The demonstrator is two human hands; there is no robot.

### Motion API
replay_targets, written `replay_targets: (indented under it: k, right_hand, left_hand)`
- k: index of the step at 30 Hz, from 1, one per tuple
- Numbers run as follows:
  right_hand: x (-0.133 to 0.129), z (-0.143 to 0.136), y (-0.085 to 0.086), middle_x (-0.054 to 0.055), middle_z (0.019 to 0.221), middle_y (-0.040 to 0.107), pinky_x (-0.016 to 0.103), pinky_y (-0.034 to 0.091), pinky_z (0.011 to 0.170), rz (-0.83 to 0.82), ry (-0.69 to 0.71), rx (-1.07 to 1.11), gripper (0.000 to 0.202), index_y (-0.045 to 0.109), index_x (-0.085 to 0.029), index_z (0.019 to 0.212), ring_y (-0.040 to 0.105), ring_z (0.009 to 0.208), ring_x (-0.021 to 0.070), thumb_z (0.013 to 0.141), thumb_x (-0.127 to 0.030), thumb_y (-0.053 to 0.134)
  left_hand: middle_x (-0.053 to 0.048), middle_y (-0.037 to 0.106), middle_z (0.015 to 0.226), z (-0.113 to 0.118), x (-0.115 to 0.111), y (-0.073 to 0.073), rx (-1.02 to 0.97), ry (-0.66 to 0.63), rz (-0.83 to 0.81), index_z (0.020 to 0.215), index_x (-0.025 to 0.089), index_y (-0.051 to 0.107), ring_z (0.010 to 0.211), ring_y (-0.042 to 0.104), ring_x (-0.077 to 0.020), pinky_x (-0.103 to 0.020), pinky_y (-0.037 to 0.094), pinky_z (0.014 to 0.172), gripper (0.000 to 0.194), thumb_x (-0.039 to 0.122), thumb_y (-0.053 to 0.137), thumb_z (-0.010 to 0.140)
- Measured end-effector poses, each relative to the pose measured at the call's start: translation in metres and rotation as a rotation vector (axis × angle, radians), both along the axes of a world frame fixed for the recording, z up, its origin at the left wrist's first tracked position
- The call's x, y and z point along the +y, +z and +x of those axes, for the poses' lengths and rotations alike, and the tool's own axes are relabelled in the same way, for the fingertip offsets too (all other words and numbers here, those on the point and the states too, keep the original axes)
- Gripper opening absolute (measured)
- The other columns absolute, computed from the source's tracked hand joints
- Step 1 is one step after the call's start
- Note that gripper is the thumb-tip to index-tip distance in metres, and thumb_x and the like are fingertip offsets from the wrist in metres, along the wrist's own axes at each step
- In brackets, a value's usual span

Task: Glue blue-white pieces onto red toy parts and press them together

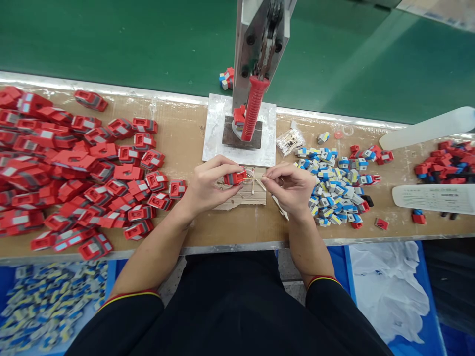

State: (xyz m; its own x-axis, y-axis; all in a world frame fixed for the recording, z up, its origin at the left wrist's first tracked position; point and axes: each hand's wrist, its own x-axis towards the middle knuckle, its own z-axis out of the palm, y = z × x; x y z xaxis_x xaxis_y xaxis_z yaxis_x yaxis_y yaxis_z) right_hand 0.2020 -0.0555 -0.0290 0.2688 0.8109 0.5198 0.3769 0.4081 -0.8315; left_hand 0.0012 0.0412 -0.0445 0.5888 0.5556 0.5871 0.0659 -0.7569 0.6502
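Observation:
Just in front of the press base, my left hand (211, 184) pinches a small red toy part (233, 178) between thumb and fingers. My right hand (290, 187) is closed on a thin cotton swab (259, 178), its tip pointing toward the red part. Whether the tip touches the part I cannot tell. Behind and between the fingertips sits a small round clear dish (250, 173), partly covered by the hands. More swabs lie by it, over a torn piece of cardboard (241, 200).
A lever press with a red handle (256, 106) stands on a metal plate (215, 128). Many red parts (92, 173) cover the left; blue-and-white pieces (332, 190) are heaped right. Beside them lie a swab bag (290, 140) and plastic scoop-like pieces (434, 198). A green belt (111, 39) runs behind.

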Motion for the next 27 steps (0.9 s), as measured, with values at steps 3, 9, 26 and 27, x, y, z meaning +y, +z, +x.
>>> replay_targets:
  k: [3, 9, 26, 27]
  right_hand:
    - [0.0, 0.001, 0.002, 0.0, 0.074, 0.078, 0.026, 0.047, 0.049, -0.013, -0.007, -0.029, 0.011, 0.072, -0.024, 0.079, 0.064, 0.057, 0.0121, 0.086, -0.021, 0.08]
    - [0.0, 0.0, 0.002, 0.0, 0.073, 0.078, 0.026, 0.044, 0.047, -0.005, -0.014, -0.051, 0.012, 0.072, -0.024, 0.078, 0.063, 0.057, 0.0119, 0.087, -0.021, 0.079]
    - [-0.004, 0.016, 0.008, -0.001, 0.069, 0.072, 0.03, 0.047, 0.052, 0.096, -0.069, -0.009, 0.017, 0.068, -0.026, 0.078, 0.064, 0.06, 0.0149, 0.09, -0.031, 0.08]
    - [-0.004, 0.02, 0.008, -0.001, 0.069, 0.071, 0.03, 0.046, 0.053, 0.079, -0.057, -0.042, 0.017, 0.068, -0.026, 0.078, 0.063, 0.06, 0.0149, 0.09, -0.03, 0.08]
  left_hand:
    - [-0.006, 0.078, 0.1, 0.0, 0.0, 0.0, 0.006, 0.009, 0.003, 0.109, 0.019, 0.078, 0.088, 0.075, -0.0161, -0.026, 0.062, 0.08, 0.024, 0.022, 0.085, 0.086]
    - [-0.005, 0.078, 0.1, -0.001, 0.0, 0.001, 0.015, 0.014, 0.007, 0.109, 0.019, 0.078, 0.087, 0.075, -0.0161, -0.026, 0.062, 0.08, 0.023, 0.025, 0.085, 0.087]
    - [-0.006, 0.081, 0.103, 0.0, 0.002, 0.004, -0.091, -0.053, -0.06, 0.109, 0.021, 0.078, 0.094, 0.078, -0.0178, -0.029, 0.065, 0.084, 0.026, 0.023, 0.088, 0.085]
    - [-0.006, 0.081, 0.104, 0.0, 0.002, 0.005, -0.125, -0.076, -0.075, 0.109, 0.021, 0.077, 0.095, 0.078, -0.0182, -0.029, 0.065, 0.086, 0.027, 0.023, 0.089, 0.084]
